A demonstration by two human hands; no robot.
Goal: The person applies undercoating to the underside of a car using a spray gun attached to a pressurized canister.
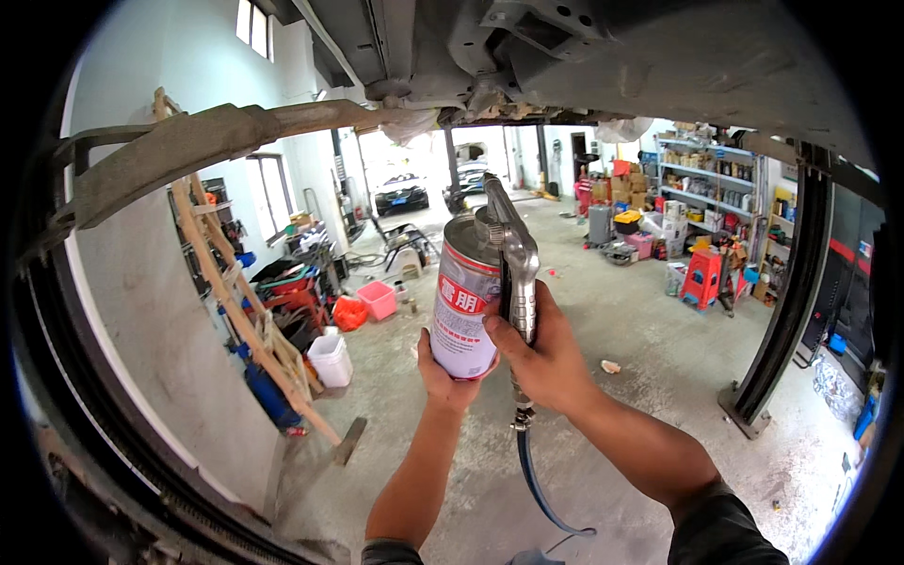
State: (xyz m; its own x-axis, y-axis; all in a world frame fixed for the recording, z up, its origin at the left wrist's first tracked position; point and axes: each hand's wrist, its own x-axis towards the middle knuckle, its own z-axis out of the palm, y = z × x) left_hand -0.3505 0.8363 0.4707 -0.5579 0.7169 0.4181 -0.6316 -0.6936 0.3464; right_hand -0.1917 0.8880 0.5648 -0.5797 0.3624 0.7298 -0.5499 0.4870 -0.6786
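Note:
A white and red metal can point(461, 350) is held upright in front of me, beneath a raised vehicle. My left hand point(443, 379) is closed around its base and supports it from below. A silver spray gun point(520, 250) is joined to the top of the can. My right hand point(546, 358) is wrapped round the gun's handle, the thumb lying towards the can. From the handle's lower end a dark air hose point(529, 471) hangs down and curves to the right. The gun's nozzle end points up towards the underbody point(697, 56).
A lift arm point(188, 141) crosses the upper left; a lift post point(786, 311) stands at right. Along the left wall are a wooden ladder point(226, 273), a white bucket point(330, 360) and a pink basin point(377, 299). Shelves point(711, 179) and a red step stool point(702, 280) are at right.

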